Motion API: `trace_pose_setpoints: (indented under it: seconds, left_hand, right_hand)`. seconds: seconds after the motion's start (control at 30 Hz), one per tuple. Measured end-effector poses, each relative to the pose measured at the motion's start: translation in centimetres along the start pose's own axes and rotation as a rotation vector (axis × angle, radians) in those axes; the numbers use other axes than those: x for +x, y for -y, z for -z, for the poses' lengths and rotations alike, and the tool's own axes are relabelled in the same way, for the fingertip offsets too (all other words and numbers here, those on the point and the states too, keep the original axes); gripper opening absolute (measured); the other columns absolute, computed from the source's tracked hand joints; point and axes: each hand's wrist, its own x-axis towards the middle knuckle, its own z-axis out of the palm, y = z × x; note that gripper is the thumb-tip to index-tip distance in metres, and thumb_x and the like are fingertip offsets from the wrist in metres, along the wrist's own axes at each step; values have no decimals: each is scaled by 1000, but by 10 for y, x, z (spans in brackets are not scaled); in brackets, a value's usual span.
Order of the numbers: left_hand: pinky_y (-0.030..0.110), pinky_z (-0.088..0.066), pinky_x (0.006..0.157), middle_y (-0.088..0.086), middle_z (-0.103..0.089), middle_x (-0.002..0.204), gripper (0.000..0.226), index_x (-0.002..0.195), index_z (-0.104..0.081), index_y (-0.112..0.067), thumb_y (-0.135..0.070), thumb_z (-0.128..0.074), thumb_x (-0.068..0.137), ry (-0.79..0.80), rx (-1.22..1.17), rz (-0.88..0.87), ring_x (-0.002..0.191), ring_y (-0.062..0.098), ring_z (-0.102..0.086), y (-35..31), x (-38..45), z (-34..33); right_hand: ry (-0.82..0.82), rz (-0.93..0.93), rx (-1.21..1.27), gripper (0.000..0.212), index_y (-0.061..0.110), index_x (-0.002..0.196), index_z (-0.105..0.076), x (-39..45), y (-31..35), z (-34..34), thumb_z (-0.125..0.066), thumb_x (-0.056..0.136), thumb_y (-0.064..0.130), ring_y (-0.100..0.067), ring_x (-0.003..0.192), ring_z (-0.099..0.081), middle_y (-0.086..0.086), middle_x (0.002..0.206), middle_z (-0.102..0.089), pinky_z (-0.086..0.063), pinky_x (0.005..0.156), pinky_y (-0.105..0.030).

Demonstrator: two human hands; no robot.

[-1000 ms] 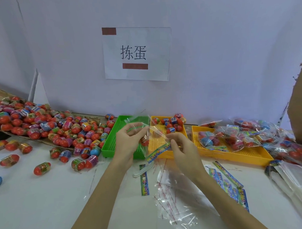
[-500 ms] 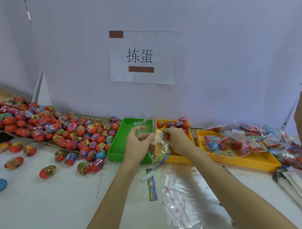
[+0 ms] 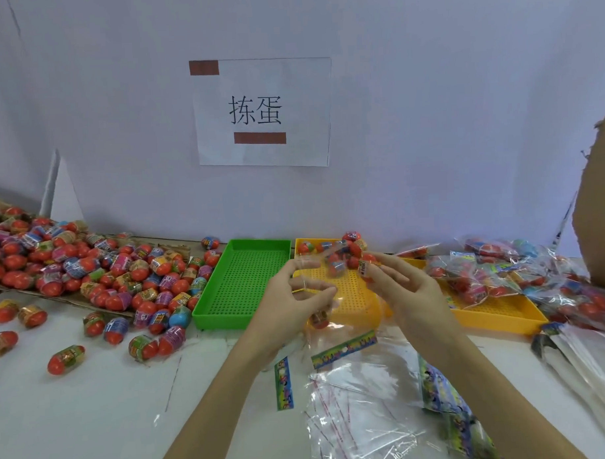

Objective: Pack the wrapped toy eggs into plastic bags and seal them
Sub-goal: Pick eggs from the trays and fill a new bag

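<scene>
A white paper sign [image 3: 261, 112] with two printed characters and two brown tape strips is fixed to the pale backdrop wall [image 3: 426, 87]. A brown cardboard edge [image 3: 598, 198] stands at the right. A white tabletop [image 3: 78, 426] spans the foreground.

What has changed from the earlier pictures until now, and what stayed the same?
The right hand left the bag's mouth, went to the yellow tray and now pinches a wrapped egg toward the clear bag. The left hand still holds the bag, which already has one egg inside. The green tray and egg pile stayed.
</scene>
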Motion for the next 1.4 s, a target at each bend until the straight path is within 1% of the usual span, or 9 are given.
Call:
trace_pose_setpoints:
  seconds: [0.13,0.27,0.47,0.63,0.73,0.83,1.03,1.3,1.4]
  left_hand:
    - [32,-65,80,6,-80,100,38,122,-61,-23,-11,-81,92,23,56,-30,89,24,-80,-1,-3,-10]
    - [38,-65,79,6,-80,101,39,123,-61,-24,-11,-81,92,58,111,-88,87,25,-80,-1,-5,-20]
    - [48,-63,87,3,-79,106,47,129,-57,-22,-4,-79,92,101,192,-190,92,28,-78,1,-8,-27]
    - [54,-61,94,2,-79,106,54,134,-56,-25,-7,-82,90,81,180,-211,95,27,-78,3,-7,-27]
    - [52,-60,95,1,-78,106,69,141,-48,-32,-8,-84,88,57,152,-227,93,30,-77,5,-6,-28]
    - [39,-62,93,1,-77,106,77,147,-43,-35,-12,-85,88,51,159,-257,92,22,-77,6,-4,-27]
    - [22,-57,83,0,-72,103,68,141,-52,-35,-17,-88,85,60,210,-278,91,13,-76,7,-7,-29]
    - [27,-60,85,-2,-77,107,67,141,-53,-26,-19,-87,84,65,156,-251,92,17,-77,4,-8,-30]
    - [29,-63,77,4,-79,105,63,140,-54,-24,-17,-84,85,79,95,-245,92,21,-78,2,-8,-30]
  right_hand:
    - [1,88,-8,30,37,116,-75,-6,15,10,-77,87,43,-16,104,-74,3,111,-77,-58,85,-21]
    - [30,191,14,30,19,120,-71,-8,24,12,-77,91,23,-23,100,-76,-4,112,-76,-60,85,-27]
    - [39,416,-439,28,17,124,-65,-11,15,9,-70,97,13,-5,83,-74,0,109,-71,-57,65,-17]
    - [74,524,-638,29,19,125,-67,-9,11,10,-70,97,12,-6,91,-68,9,112,-60,-57,70,-21]
    - [108,535,-707,30,22,124,-68,-8,8,11,-70,96,10,-8,90,-65,7,115,-56,-56,71,-18]
    - [140,518,-768,28,25,122,-69,-9,6,10,-69,97,11,-7,92,-64,6,118,-54,-55,71,-17]
    - [154,501,-821,31,25,127,-66,-10,5,10,-71,97,20,-1,85,-63,17,111,-64,-44,68,-8]
    - [177,454,-865,19,24,119,-69,-12,4,7,-61,102,23,-3,92,-58,6,118,-52,-51,72,-16]
    - [194,418,-871,18,22,108,-76,-12,0,6,-60,103,30,5,85,-51,7,114,-51,-39,68,-9]
